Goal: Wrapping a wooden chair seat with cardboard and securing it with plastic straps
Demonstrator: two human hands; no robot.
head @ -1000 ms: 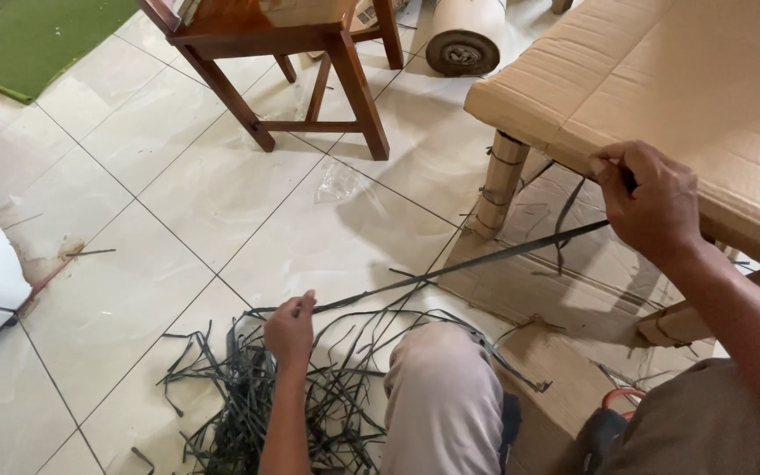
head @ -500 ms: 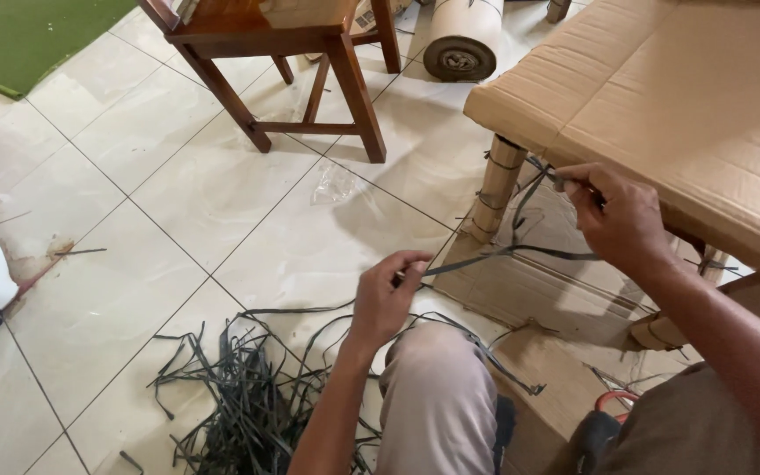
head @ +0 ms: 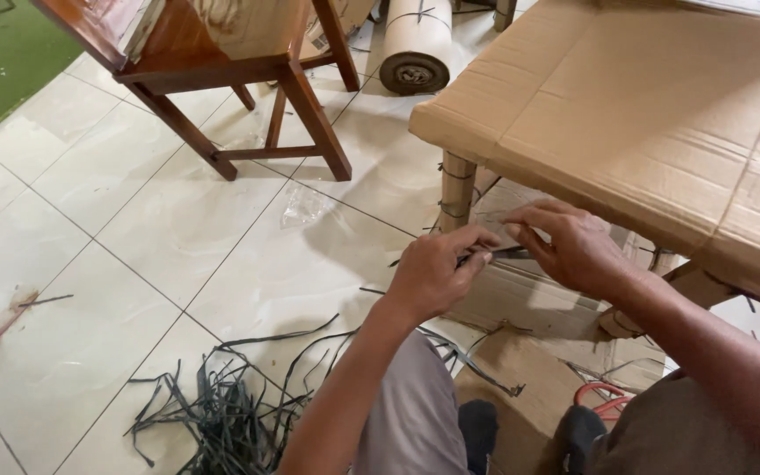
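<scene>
My left hand (head: 440, 268) and my right hand (head: 569, 244) meet in front of me, both pinching a thin dark strap (head: 483, 256) between their fingertips. They are just in front of the cardboard-wrapped leg (head: 455, 190) of a piece of furniture covered in brown cardboard (head: 643, 105). Most of the strap is hidden by my fingers. A heap of cut dark strap pieces (head: 221, 409) lies on the tiled floor by my left knee.
A wooden chair (head: 221, 79) stands at the upper left, with a roll of corrugated cardboard (head: 415, 48) behind it. A clear plastic scrap (head: 302, 205) lies on the tiles. Flat cardboard (head: 529, 378) and something red (head: 604, 400) lie under the wrapped furniture. Green mat (head: 2, 53) at far left.
My left hand rose from the strap heap and came right to meet my right hand. The right hand dropped from the cardboard edge. The long strap between them has been gathered short.
</scene>
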